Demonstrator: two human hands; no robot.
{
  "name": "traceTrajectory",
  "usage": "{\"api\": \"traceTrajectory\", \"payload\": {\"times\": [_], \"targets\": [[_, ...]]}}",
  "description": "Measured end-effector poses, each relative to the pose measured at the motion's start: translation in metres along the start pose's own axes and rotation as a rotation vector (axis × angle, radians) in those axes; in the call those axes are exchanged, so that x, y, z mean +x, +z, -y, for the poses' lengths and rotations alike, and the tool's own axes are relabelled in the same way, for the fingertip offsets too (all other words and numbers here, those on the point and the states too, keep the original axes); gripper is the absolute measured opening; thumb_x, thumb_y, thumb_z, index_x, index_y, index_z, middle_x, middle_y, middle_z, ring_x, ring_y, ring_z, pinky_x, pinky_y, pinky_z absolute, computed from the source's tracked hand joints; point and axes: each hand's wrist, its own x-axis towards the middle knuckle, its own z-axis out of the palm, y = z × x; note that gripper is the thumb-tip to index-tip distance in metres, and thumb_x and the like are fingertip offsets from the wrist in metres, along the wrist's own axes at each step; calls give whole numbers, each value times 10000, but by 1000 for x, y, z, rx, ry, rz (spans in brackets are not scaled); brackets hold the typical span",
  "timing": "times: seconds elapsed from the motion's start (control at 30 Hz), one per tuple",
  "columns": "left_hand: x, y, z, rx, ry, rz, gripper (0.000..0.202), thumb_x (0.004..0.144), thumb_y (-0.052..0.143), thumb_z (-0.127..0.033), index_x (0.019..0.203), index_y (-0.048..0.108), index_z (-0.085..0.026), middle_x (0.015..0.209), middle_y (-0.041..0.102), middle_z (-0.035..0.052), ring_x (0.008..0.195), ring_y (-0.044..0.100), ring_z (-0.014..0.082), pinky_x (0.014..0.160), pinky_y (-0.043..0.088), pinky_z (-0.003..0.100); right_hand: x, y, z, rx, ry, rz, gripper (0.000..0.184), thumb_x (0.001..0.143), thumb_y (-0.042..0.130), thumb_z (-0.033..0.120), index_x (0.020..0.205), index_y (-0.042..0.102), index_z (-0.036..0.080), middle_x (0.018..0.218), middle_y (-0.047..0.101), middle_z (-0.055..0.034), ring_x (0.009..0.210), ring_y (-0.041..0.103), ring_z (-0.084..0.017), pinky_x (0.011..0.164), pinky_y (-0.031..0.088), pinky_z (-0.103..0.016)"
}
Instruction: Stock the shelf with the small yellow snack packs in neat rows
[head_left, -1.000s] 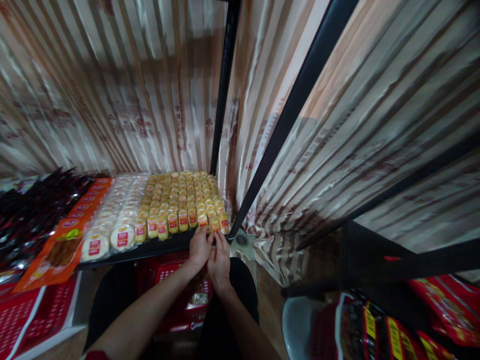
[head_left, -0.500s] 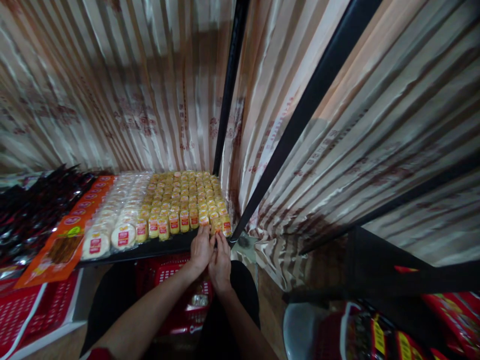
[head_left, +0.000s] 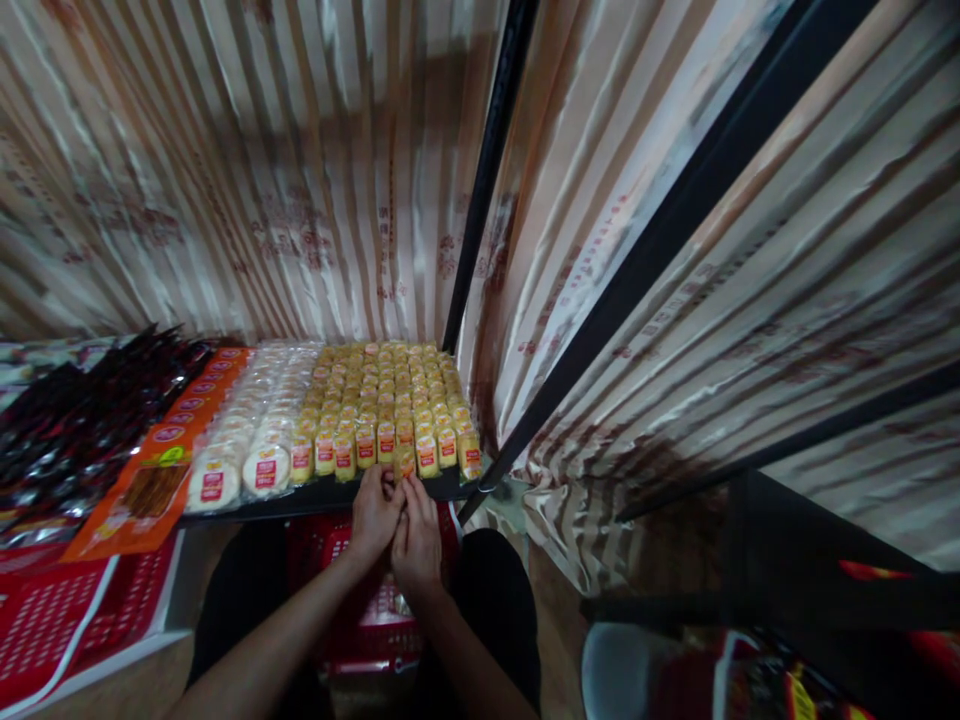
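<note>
Several rows of small yellow snack packs (head_left: 386, 400) with red-and-white labels stand on a black shelf (head_left: 262, 508). At the front of these rows, one yellow snack pack (head_left: 405, 462) sits between my fingertips. My left hand (head_left: 375, 512) pinches it from the left, fingers bent and closed. From the right, my right hand (head_left: 418, 535) closes its fingers on the same pack. Left of the yellow rows are round white wrapped pieces (head_left: 266, 465) with red labels, also in rows.
An orange snack bag (head_left: 146, 490) and a pile of dark shiny packets (head_left: 82, 420) lie farther left. A red basket (head_left: 375, 625) is below, between my knees. Black posts (head_left: 487, 180) rise before a pleated curtain (head_left: 315, 200). A grey stool-like object (head_left: 611, 670) is at lower right.
Both hands have moved left along the front of the yellow rows, with a pack now between them. The view has shifted slightly, so the shelf appears farther right.
</note>
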Motion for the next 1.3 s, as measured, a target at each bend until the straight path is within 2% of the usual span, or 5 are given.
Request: {"api": "traceTrajectory", "payload": {"times": [0.13, 0.3, 0.57, 0.93, 1.3], "targets": [[16, -1, 1, 33, -17, 30, 195, 770, 509, -229, 946, 555, -158, 873, 601, 41, 711, 566, 144, 718, 474, 303, 8, 15, -5, -10, -21, -15, 568, 780, 328, 52, 1337, 407, 127, 1324, 487, -129, 1261, 404, -208, 1005, 386, -422], [26, 4, -2, 54, -7, 42, 249, 789, 495, -215, 1026, 523, -145, 863, 598, 44, 696, 573, 143, 707, 480, 300, 17, 20, -15, -66, -49, -19, 582, 766, 345, 54, 1344, 397, 108, 1331, 478, -147, 1279, 382, -224, 1010, 376, -448], [28, 5, 6, 177, 155, 8, 142, 819, 457, -192, 944, 524, -173, 923, 555, 63, 800, 557, 172, 746, 472, 317, 19, 23, -19, -66, -57, 25, 593, 767, 316, 50, 1356, 372, 96, 1352, 453, -150, 1312, 333, -211, 1041, 339, -449], [31, 5, 7, 192, 117, 57, 167, 817, 459, -131, 966, 524, -167, 866, 554, 39, 821, 538, 160, 776, 444, 291, 24, 17, -16, -35, -3, 149, 551, 795, 297, 98, 1338, 386, 74, 1364, 437, -149, 1308, 330, -184, 1069, 310, -412], [30, 5, 12, 135, 148, 75, 182, 839, 415, -131, 979, 525, -171, 907, 561, 52, 860, 546, 165, 823, 457, 303, 21, 21, -22, -16, -19, 125, 548, 798, 308, 97, 1339, 389, 113, 1359, 446, -128, 1301, 344, -187, 1062, 323, -434]]}}
